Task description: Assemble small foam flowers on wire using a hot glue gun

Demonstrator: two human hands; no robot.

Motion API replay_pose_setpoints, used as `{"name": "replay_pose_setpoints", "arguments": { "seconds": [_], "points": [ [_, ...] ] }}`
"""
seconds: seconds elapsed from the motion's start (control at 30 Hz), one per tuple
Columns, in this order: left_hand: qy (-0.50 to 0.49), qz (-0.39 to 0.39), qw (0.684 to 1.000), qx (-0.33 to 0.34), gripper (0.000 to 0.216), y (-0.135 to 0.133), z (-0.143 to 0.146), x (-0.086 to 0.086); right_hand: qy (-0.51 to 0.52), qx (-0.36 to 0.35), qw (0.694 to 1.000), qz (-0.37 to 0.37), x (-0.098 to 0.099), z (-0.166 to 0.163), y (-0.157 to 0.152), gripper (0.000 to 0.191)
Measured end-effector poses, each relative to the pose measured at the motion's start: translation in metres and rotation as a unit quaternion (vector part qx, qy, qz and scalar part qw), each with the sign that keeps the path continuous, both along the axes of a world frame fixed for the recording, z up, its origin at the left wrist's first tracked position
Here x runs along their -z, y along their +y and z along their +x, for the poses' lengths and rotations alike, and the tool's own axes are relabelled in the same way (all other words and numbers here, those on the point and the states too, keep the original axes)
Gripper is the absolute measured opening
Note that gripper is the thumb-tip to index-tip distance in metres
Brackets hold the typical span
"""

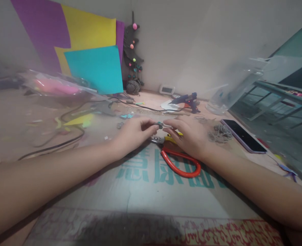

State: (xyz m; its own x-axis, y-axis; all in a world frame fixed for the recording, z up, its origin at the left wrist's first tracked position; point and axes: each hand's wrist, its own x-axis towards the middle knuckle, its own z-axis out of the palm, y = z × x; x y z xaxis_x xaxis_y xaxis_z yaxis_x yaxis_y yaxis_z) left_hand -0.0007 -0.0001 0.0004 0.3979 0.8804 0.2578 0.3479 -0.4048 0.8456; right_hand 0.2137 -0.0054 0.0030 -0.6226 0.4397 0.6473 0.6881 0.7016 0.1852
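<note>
My left hand (134,131) and my right hand (189,135) meet at the middle of the floor, fingertips together. Between them they pinch a small dark green piece (160,125) with a thin pale strip; what it is exactly I cannot make out. Both hands have their fingers closed in a pinch. Under my right hand lie scissors with a red loop handle (184,165) and a yellow part (171,138), resting on a printed woven sheet (140,191).
A smartphone (244,135) lies to the right, beside a tangle of grey string (219,133). A blue glue gun (186,100) stands behind, its black cable (63,143) running left. Coloured paper sheets (94,68) lean on the wall. A glass panel (281,112) is at right.
</note>
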Motion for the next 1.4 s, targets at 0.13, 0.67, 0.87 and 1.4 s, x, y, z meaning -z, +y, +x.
{"name": "replay_pose_setpoints", "arguments": {
  "seconds": [0.13,0.67,0.87,1.4],
  "points": [
    [-0.001,-0.006,1.000,-0.002,0.024,0.001,0.000,0.002,-0.009,-0.021,0.998,0.060,-0.003,0.001,0.001,0.011],
    [-0.001,0.002,1.000,0.000,0.022,0.002,0.001,0.001,-0.027,-0.050,0.996,0.072,-0.006,0.000,0.001,0.008],
    [0.019,0.032,0.999,0.000,0.020,-0.001,0.001,0.000,-0.012,-0.041,0.999,0.004,-0.008,-0.005,-0.004,0.018],
    [0.074,0.113,0.991,0.021,0.020,-0.004,0.000,-0.001,0.128,0.004,0.973,-0.192,-0.008,-0.019,-0.013,0.021]
  ]
}}
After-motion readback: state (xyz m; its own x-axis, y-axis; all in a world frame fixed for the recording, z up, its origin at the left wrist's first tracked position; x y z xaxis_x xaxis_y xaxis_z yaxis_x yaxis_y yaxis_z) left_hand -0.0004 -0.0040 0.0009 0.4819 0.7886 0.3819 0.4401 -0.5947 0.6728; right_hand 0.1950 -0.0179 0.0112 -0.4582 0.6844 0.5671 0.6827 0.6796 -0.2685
